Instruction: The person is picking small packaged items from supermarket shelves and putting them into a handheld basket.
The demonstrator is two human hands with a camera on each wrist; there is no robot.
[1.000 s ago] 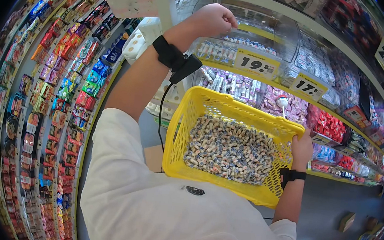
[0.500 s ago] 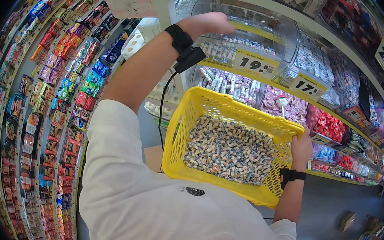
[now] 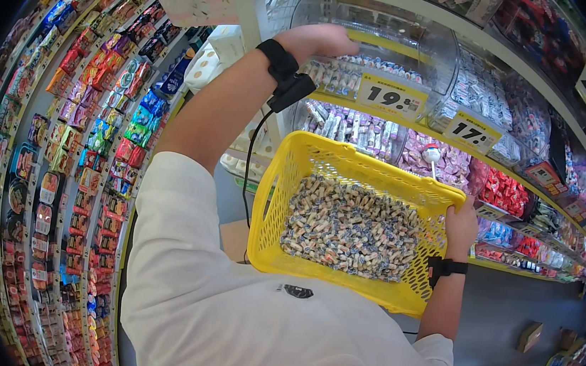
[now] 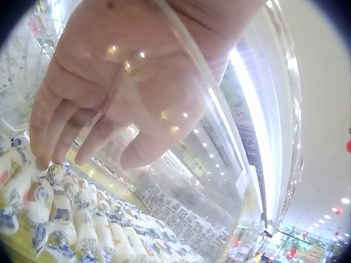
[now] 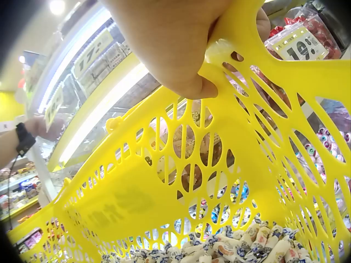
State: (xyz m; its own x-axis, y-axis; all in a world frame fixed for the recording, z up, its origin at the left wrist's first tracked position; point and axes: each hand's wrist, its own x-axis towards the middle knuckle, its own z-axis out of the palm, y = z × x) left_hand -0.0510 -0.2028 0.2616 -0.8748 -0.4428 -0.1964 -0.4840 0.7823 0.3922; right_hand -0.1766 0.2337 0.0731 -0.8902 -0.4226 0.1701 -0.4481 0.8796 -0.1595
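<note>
– Shop shelving (image 3: 99, 127) fills everything round the yellow basket (image 3: 273, 202): packets in rows off to its left, tubs of sweets above and beyond it. Why is the basket up in the air like that?

– Its far right corner is in the right hand (image 3: 461, 226), fingers wrapped round the rim and gripping it. I'd judge it is held high and close under the tubs so that little gap lies between them. It tilts a bit, and the wrapped sweets (image 3: 349, 228) lie heaped across its bottom.

– And the left hand (image 3: 319, 39)?

– Above the basket's back left corner, inside one clear bin (image 3: 421, 50). The fingers are loosely bent, not closed. The fingertips (image 4: 41, 159) touch the top of the white-and-blue sweets (image 4: 82, 224) lying in there. Nothing is pinched or held that I can see.

– Why palm down?

– My guess is that it's the only way in over the bin's front wall, which sits above the basket.

– Counts?

– One basket and two hands, with two black wrist bands (image 3: 277, 60), one on each arm. Three yellow price tags (image 3: 391, 97) can be read above and to the right of the basket. The sweets in the basket and the bin are far too many to count.
</note>
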